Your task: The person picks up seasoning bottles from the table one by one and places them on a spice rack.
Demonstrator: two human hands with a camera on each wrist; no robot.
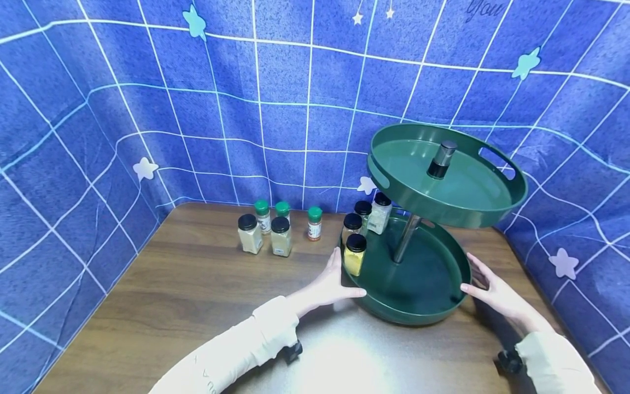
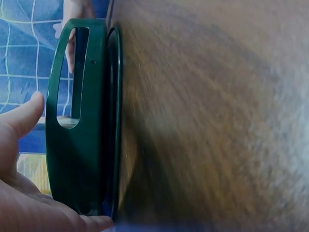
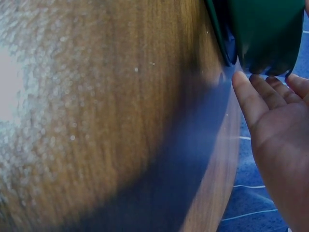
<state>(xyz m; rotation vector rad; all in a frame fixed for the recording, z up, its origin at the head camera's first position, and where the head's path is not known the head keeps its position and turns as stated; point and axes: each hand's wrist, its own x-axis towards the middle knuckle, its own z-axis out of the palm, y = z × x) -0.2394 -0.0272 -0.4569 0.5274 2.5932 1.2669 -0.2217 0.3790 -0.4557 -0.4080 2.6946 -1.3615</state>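
A green two-tier round tray stand has its lower tray on the table and its upper tray tilted on a metal post. At the lower tray's left side, the left hand rests with thumb and fingers spread along the wall. The right hand touches the opposite side with extended fingers; in the right wrist view, fingertips meet the green wall. Inside the lower tray's left part stand a yellow-filled jar and several other black-lidded jars.
Left of the stand, on the wooden table, are two black-lidded jars and three green-capped bottles, one apart from the others. A blue grid-patterned cloth hangs behind and at the sides.
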